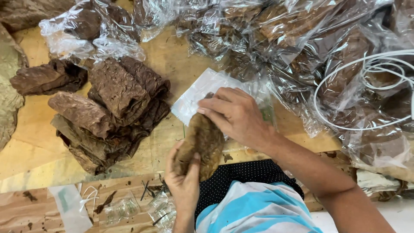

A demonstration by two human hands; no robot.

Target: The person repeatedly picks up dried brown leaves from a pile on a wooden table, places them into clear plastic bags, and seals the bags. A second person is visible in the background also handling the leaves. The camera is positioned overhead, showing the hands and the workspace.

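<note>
My left hand (184,177) grips the near end of a brown folded dried-leaf bundle (202,140). My right hand (235,114) rests its fingers on the far end of the same bundle, pressing it against the mouth of a small clear plastic bag (202,92) that lies flat on the wooden tabletop (172,56). The far tip of the bundle is hidden under my right fingers. A pile of similar brown leaf bundles (112,112) lies just to the left.
Many clear bags filled with brown leaves (302,39) are heaped across the back and right. A white cable (366,69) loops over them. One separate leaf bundle (47,77) lies at the left. Empty small bags (125,209) and leaf scraps lie near the front edge.
</note>
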